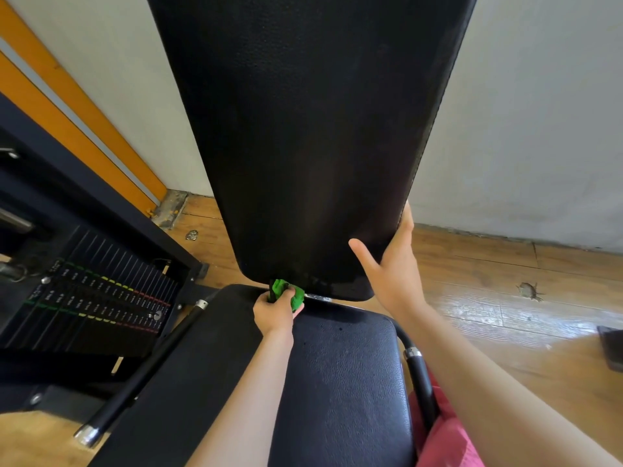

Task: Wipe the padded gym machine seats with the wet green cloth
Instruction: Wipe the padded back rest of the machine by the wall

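Observation:
A tall black padded backrest rises above a black padded seat. My left hand grips the bunched green cloth at the gap where the backrest's lower edge meets the seat. My right hand holds the backrest's lower right corner, thumb spread across its front face and fingers wrapped behind the edge.
A weight stack with coloured labels stands in a black frame at the left. Black handle bars flank the seat. Wooden floor and grey walls surround the machine. A dark object lies on the floor at the right edge.

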Demonstrator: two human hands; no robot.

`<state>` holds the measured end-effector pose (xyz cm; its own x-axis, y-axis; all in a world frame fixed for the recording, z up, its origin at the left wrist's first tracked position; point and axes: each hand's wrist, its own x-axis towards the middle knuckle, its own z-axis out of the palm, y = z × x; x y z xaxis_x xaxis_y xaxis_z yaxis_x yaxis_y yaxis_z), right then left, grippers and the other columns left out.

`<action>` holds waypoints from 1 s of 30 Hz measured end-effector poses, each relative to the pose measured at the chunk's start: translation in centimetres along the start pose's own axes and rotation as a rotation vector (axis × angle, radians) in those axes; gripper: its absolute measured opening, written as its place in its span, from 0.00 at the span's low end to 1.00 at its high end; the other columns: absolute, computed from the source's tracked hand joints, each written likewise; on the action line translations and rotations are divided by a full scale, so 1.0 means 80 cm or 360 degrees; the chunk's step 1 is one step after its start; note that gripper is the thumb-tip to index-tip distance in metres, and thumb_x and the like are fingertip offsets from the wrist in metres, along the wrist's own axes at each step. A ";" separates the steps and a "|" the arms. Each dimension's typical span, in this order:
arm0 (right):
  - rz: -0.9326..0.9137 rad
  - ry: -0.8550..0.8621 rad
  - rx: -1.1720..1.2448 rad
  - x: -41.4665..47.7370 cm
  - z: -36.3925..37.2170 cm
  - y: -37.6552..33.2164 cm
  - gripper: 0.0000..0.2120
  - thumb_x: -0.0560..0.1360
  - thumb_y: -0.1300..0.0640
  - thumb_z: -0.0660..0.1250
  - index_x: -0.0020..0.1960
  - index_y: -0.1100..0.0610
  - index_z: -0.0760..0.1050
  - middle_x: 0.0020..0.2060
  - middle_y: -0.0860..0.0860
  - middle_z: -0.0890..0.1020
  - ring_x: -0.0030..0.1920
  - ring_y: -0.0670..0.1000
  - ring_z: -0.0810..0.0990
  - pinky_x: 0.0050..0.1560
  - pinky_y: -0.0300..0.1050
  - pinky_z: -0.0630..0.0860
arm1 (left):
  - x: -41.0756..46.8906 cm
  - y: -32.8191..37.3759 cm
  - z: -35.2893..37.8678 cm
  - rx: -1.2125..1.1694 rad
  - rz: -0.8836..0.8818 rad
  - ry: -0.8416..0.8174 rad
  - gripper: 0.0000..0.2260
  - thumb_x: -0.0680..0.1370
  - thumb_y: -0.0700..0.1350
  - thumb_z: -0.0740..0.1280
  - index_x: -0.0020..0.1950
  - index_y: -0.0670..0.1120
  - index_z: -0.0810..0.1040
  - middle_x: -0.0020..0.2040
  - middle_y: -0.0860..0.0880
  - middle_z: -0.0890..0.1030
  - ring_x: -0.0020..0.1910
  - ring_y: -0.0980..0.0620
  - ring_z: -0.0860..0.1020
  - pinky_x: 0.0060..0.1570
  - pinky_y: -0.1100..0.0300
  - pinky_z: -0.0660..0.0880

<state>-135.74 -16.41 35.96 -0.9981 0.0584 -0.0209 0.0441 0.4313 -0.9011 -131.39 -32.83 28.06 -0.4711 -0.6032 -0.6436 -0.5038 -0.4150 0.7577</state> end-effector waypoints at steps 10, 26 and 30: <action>-0.0019 -0.0089 0.0011 0.003 -0.011 -0.001 0.45 0.74 0.45 0.70 0.76 0.38 0.40 0.74 0.43 0.64 0.70 0.48 0.70 0.64 0.50 0.74 | -0.022 0.003 0.013 -0.0102 0.0140 -0.0063 0.07 0.75 0.37 0.71 0.44 0.48 0.77 0.49 0.45 0.80 0.49 0.47 0.81 0.48 0.52 0.81; 0.0035 -0.0150 0.0019 0.004 -0.017 -0.005 0.44 0.74 0.48 0.70 0.77 0.41 0.42 0.73 0.46 0.67 0.69 0.50 0.71 0.63 0.54 0.75 | -0.067 0.065 0.018 -0.0150 0.0423 -0.0292 0.07 0.75 0.38 0.71 0.49 0.47 0.77 0.51 0.48 0.79 0.51 0.48 0.80 0.46 0.54 0.81; 0.0047 -0.0199 -0.0008 0.008 -0.023 -0.006 0.45 0.74 0.48 0.71 0.78 0.44 0.42 0.73 0.47 0.68 0.68 0.50 0.73 0.61 0.52 0.76 | -0.044 0.044 0.011 -0.0248 0.0166 -0.0096 0.08 0.75 0.37 0.70 0.52 0.45 0.75 0.49 0.48 0.78 0.52 0.46 0.80 0.43 0.56 0.80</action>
<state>-136.31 -14.94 37.14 -0.9939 -0.0415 -0.1018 0.0737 0.4357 -0.8971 -132.10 -31.58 32.89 -0.5600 -0.6082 -0.5626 -0.3341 -0.4557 0.8251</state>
